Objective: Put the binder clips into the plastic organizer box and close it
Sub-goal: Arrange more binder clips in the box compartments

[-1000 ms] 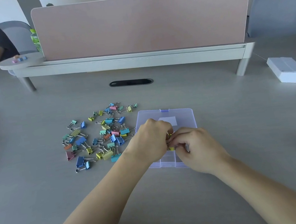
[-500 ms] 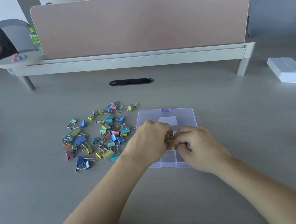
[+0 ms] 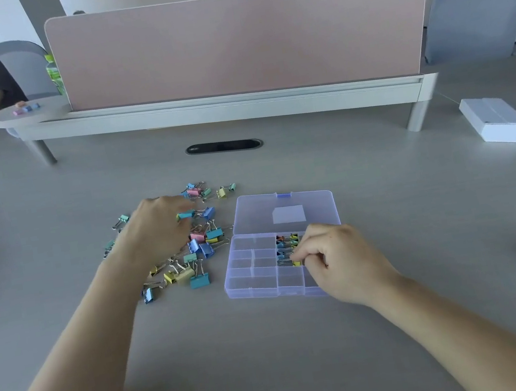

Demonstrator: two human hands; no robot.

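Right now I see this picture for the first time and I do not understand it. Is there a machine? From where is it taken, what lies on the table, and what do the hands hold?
There is no machine: a person works with two bare hands. The picture comes from a camera worn on the head, looking forward and down, so both arms enter from below. On the table lies a pile of coloured binder clips and, to its right, a clear organizer box with its lid open. Some sorted clips sit in its compartments. The right hand is over the box and pinches a yellow clip with curled fingers. The left hand reaches over the pile; whether it grips a clip cannot be told. Farther back stand a pink screen and a white box.
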